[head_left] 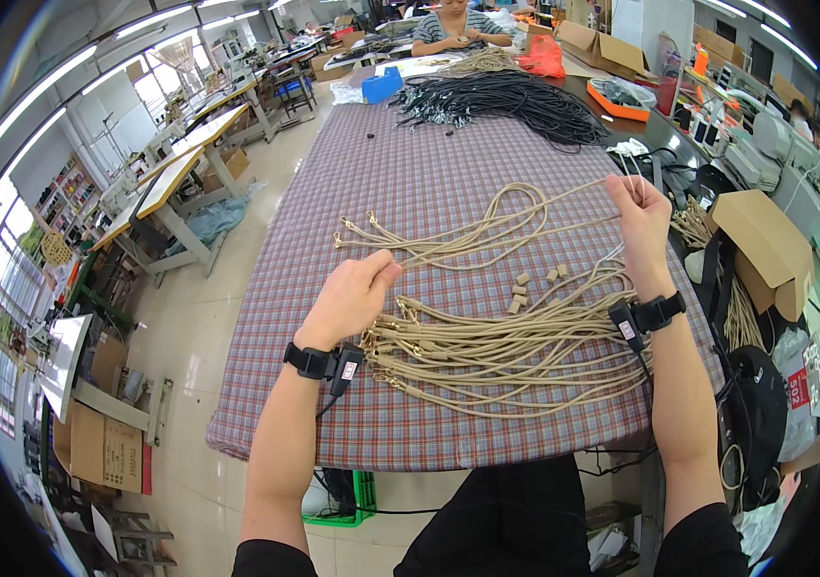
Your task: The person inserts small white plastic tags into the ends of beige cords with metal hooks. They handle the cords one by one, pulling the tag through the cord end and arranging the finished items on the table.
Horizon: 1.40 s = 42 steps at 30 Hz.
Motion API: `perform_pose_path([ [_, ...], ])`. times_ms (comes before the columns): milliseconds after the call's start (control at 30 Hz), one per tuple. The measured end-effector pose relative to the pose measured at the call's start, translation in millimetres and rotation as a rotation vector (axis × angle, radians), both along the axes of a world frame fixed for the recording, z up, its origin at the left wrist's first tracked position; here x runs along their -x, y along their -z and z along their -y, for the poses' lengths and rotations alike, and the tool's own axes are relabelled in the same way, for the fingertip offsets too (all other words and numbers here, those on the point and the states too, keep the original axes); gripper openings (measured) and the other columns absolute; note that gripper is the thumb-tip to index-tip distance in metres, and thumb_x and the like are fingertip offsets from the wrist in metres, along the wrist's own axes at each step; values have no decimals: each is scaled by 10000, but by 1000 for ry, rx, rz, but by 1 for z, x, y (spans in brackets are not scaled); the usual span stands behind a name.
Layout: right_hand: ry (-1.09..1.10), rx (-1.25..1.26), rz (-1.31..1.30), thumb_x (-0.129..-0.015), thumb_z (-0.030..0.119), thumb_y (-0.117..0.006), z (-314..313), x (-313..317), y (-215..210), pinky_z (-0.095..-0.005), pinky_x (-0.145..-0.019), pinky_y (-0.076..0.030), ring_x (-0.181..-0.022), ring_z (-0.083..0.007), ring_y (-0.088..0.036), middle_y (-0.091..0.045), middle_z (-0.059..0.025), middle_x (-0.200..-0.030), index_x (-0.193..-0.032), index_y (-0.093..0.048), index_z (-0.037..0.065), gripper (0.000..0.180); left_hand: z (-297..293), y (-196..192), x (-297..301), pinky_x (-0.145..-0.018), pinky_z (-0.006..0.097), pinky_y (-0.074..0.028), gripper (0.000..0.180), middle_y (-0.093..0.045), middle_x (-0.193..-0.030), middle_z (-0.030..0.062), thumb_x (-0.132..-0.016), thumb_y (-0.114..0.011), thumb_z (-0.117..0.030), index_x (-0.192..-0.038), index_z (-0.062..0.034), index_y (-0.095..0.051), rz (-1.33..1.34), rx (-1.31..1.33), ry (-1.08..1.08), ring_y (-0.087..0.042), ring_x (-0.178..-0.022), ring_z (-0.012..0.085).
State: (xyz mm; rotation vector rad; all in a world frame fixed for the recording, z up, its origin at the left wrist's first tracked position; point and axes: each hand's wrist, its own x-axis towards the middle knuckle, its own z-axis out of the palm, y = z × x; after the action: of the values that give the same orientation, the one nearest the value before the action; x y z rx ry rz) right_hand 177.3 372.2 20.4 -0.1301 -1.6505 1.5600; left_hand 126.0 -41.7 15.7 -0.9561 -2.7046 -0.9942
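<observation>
A beige cord (564, 227) runs taut above the table between my two hands. My left hand (350, 293) is closed, pinching one end of it between thumb and fingers. My right hand (643, 213) is raised at the right, its fingers closed on the cord's other end, where it doubles back. Just beyond my left hand lie a few looped cords with gold metal clasps (372, 219). Closer to me spreads a thick bundle of beige cords (516, 370), clasps at its left end. Several small tan cylinders (520, 292) sit between the two groups.
The padded table has a checked cloth (314, 183). A heap of black cords (506, 104) lies at its far end, near a blue box (382, 87) and an orange tray (620, 98). An open carton (764, 248) stands at the right. Another person (453, 29) sits beyond.
</observation>
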Motion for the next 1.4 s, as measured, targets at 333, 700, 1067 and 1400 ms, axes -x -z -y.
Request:
perform_pose_path([
  [333,268,-61,70,-1017,185,-818,-67,7,14,-226,-623,-367,-681,0,-475,-647,89,-771,-927,-774,-3,214,0,-3,-2,-657,487,-462,236,-659,-759,228,-1099,-617,-205,-1008,12,-636,-16,-10,3,-631,-693,419],
  [700,252,-790,-49,-926,128,-840,19,-26,-26,-332,-703,-514,-733,-245,-638,-601,-45,-764,-948,-792,11,128,-20,-11,-34,-711,364,-525,126,-697,-781,113,-1035,-664,-42,-1122,41,-699,27,-161,187,-647,-707,202],
  [1067,-572,-958,-105,-831,102,-881,126,-60,-4,-402,-719,-591,-873,-298,-727,-752,-86,-967,-1119,-787,65,305,-42,-11,-66,-645,342,-510,45,-692,-762,124,-1009,-684,-8,-1038,26,-680,93,-192,245,-663,-659,208],
  [1400,-600,-620,103,-935,55,-819,125,-56,5,-365,-738,-523,-801,-260,-647,-678,-114,-906,-1030,-745,11,129,-44,6,-60,-660,248,-492,89,-702,-849,16,-1048,-702,-20,-1118,23,-670,218,-327,234,-602,-752,47],
])
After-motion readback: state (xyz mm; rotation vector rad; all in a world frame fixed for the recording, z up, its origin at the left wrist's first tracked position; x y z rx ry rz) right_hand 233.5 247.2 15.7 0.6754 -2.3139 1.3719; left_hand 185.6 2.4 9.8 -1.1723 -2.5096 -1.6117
